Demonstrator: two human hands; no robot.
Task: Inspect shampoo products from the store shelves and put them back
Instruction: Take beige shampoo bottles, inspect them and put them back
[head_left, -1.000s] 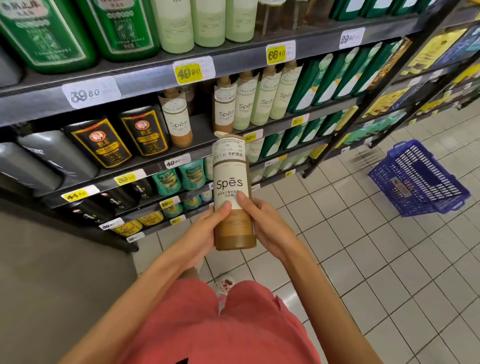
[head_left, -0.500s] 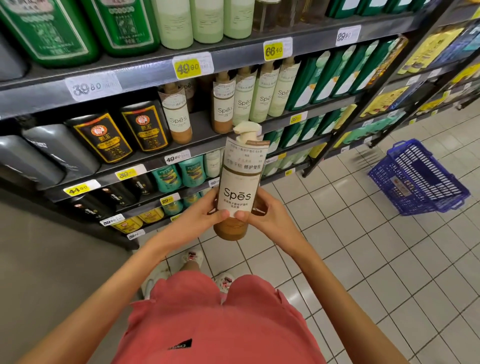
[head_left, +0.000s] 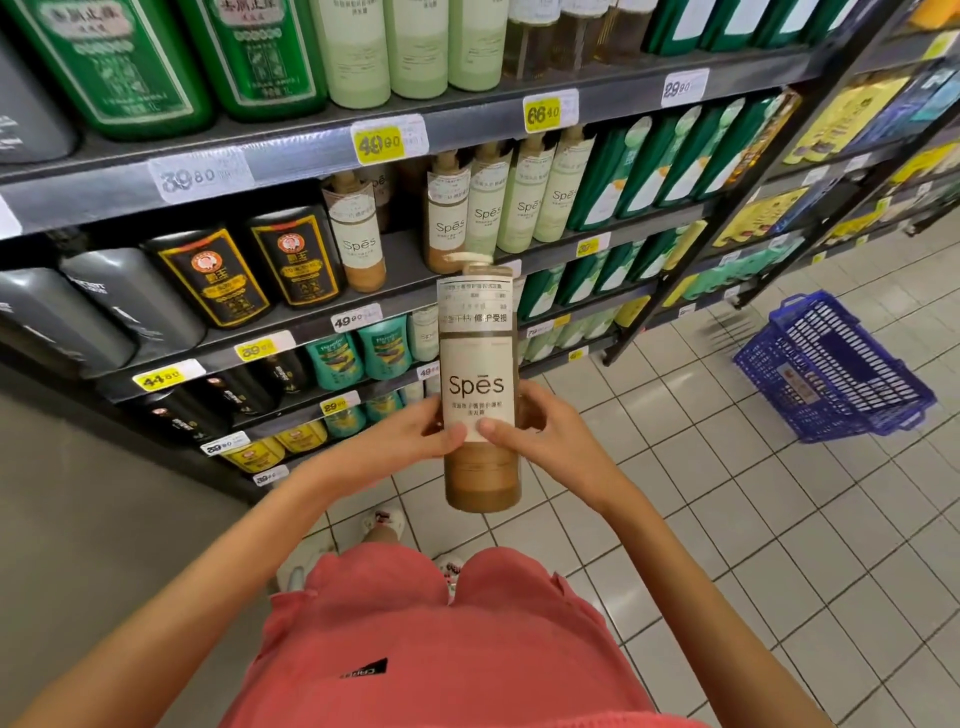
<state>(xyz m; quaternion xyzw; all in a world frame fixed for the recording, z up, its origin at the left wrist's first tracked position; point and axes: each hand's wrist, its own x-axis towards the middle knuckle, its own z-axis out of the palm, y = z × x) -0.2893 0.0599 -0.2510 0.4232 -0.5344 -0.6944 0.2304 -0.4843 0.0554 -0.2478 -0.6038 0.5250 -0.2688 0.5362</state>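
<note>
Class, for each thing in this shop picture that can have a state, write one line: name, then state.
Spes shampoo bottle: upright, off the shelf, held in both hands.
Left hand: grips the bottle.
Right hand: grips the bottle.
Blue shopping basket: on the floor, nothing visible inside.

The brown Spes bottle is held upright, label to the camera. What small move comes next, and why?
Probably raise the bottle toward the gap on the shelf between the lone brown Spes bottle and the Spes row. The left grip and right grip hold it upright, label facing the camera, so inspection looks done.
</note>
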